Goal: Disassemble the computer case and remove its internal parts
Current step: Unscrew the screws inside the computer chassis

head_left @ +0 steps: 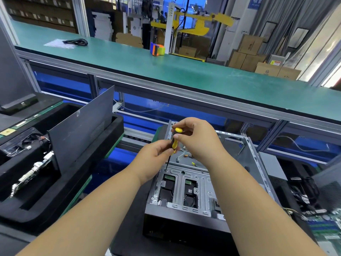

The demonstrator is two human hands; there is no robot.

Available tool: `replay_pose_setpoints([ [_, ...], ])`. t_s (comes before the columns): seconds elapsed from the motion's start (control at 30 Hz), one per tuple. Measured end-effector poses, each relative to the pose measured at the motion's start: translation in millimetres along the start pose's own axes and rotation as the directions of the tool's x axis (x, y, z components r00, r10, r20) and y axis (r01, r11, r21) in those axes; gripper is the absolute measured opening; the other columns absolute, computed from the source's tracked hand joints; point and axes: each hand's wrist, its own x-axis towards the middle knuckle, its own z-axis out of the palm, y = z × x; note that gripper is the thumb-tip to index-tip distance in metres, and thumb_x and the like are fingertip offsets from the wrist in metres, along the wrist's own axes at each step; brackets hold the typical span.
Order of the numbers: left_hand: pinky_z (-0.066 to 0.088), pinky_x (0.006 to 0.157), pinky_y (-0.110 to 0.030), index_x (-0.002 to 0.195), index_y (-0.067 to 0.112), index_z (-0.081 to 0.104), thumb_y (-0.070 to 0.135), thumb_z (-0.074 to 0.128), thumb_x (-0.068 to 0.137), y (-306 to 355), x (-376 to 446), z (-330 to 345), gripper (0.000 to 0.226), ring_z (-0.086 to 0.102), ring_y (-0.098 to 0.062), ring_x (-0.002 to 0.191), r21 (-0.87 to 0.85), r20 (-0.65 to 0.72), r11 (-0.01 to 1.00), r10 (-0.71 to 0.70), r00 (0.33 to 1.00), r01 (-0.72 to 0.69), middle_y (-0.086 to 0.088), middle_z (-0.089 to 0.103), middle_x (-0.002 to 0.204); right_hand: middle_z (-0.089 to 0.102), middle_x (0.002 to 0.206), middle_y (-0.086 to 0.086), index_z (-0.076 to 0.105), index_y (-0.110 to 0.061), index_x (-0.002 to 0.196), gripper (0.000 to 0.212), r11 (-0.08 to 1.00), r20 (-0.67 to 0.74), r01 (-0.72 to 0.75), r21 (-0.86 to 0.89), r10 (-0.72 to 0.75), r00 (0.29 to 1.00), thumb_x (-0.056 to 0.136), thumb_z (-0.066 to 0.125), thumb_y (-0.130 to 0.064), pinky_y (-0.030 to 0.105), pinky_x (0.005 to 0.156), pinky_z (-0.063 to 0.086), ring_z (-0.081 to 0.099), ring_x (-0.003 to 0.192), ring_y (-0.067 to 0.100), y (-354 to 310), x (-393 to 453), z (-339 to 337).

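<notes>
On the far left sits a black foam tray [77,196] with loose parts in it, and a flat dark panel [83,130] stands up in it. Next comes the left hand [156,157]. Its fingers are curled round the lower part of a yellow and black screwdriver [175,143], pinching it to keep it straight. The thin metal tip points down onto a screw [166,170] at the top left corner of the silver frame inside the computer case [186,224]. The case lies open on the counter, right in front of the person, between the two arms. The right hand [195,137] holds the top of the screwdriver handle, with fingers wrapped round the yellow end, ready to twist. On the far right lie a green board [324,224] and some cables [302,191]. The case looks heavy and stiff, made of metal, so it should stay put. Its thin metal edges may be sharp, so it is best held by the thick black outer sides. The screw is tiny and could easily drop inside.
</notes>
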Motion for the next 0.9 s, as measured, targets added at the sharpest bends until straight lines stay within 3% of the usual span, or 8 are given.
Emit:
replay_pose_setpoints([
  [0.13, 0.048, 0.091, -0.02, 0.11, 0.03, 0.069, 0.014, 0.059, 0.096, -4.6, 1.6, 0.9, 0.024, 0.065, -0.001, 0.1, -0.004, -0.065, 1.0, -0.009, 0.998, 0.008, 0.01, 0.073, 0.102, 0.071, 0.103, -0.01, 0.07, -0.028, 0.101, 0.029, 0.999, 0.044, 0.009, -0.048, -0.007, 0.999, 0.089, 0.063, -0.002, 0.024, 0.087, 0.052, 0.066, 0.096, 0.006, -1.0, -1.9, -0.2],
  [0.23, 0.053, 0.091, -0.031, 0.102, 0.026, 0.071, 0.014, 0.067, 0.09, -8.1, 3.9, 3.2, 0.018, 0.068, -0.009, 0.094, 0.007, -0.125, 1.0, -0.001, 0.992, 0.002, 0.004, 0.073, 0.095, 0.067, 0.109, -0.012, 0.069, -0.029, 0.109, 0.034, 0.998, 0.056, 0.019, -0.061, -0.016, 0.998, 0.092, 0.055, -0.003, 0.032, 0.088, 0.053, 0.061, 0.1, 0.008, 0.1, -6.2, 3.0],
  [0.3, 0.055, 0.089, -0.033, 0.098, 0.026, 0.071, 0.015, 0.071, 0.087, -9.6, 4.4, 4.1, 0.016, 0.068, -0.012, 0.093, 0.005, -0.141, 1.0, 0.001, 0.99, 0.0, 0.003, 0.073, 0.095, 0.061, 0.105, -0.015, 0.07, -0.031, 0.109, 0.028, 1.0, 0.015, 0.02, -0.024, -0.019, 1.0, 0.09, 0.061, -0.013, 0.038, 0.084, 0.055, 0.058, 0.095, 0.008, 1.8, -9.3, 6.6],
  [0.43, 0.055, 0.077, -0.024, 0.092, 0.025, 0.069, 0.016, 0.075, 0.083, -8.4, 5.1, 7.2, 0.014, 0.066, -0.008, 0.085, 0.032, -0.159, 0.999, 0.036, 0.987, -0.031, 0.005, 0.071, 0.089, 0.057, 0.101, -0.012, 0.065, -0.031, 0.101, 0.024, 0.997, -0.137, 0.032, -0.067, -0.041, 0.99, 0.081, 0.078, -0.03, 0.023, 0.076, 0.05, 0.058, 0.085, 0.004, 4.7, -11.6, 13.3],
  [0.6, 0.046, 0.064, -0.011, 0.084, 0.021, 0.063, 0.015, 0.077, 0.081, -5.1, 5.4, 11.8, 0.015, 0.056, 0.002, 0.067, 0.063, -0.203, 0.997, 0.061, 0.977, -0.049, 0.006, 0.064, 0.077, 0.064, 0.085, -0.012, 0.061, -0.026, 0.082, 0.023, 0.999, -0.174, -0.016, -0.045, 0.008, 0.985, 0.076, 0.082, -0.021, 0.022, 0.07, 0.05, 0.063, 0.082, 0.006, 3.2, -8.6, 13.1],
  [0.7, 0.048, 0.068, -0.018, 0.088, 0.024, 0.061, 0.022, 0.075, 0.082, -5.7, 5.5, 9.2, 0.016, 0.056, -0.006, 0.073, 0.067, -0.17, 0.997, 0.044, 0.984, -0.033, 0.002, 0.063, 0.083, 0.066, 0.083, -0.013, 0.065, -0.028, 0.085, 0.021, 1.0, -0.117, -0.014, -0.026, 0.011, 0.993, 0.077, 0.081, -0.017, 0.019, 0.07, 0.049, 0.064, 0.081, 0.003, 0.7, -6.3, 9.3],
  [0.8, 0.051, 0.089, -0.028, 0.106, 0.033, 0.064, 0.026, 0.066, 0.091, -7.8, 4.9, 5.3, 0.017, 0.063, -0.006, 0.097, -0.016, -0.067, 1.0, 0.019, 0.998, -0.02, 0.006, 0.068, 0.101, 0.069, 0.087, -0.012, 0.07, -0.025, 0.093, 0.021, 1.0, -0.072, -0.017, -0.013, 0.016, 0.997, 0.079, 0.079, -0.012, 0.023, 0.075, 0.053, 0.066, 0.083, 0.004, 0.9, -4.2, 6.1],
  [0.9, 0.046, 0.094, -0.016, 0.114, 0.043, 0.062, 0.022, 0.056, 0.098, -6.6, 1.3, 3.4, 0.028, 0.059, 0.003, 0.112, -0.094, -0.005, 0.996, 0.01, 1.0, -0.01, 0.017, 0.069, 0.114, 0.071, 0.095, -0.009, 0.071, -0.024, 0.1, 0.024, 1.0, -0.031, -0.016, 0.008, 0.016, 0.999, 0.084, 0.073, -0.007, 0.029, 0.081, 0.056, 0.067, 0.09, 0.008, 1.8, -3.4, 4.6],
])
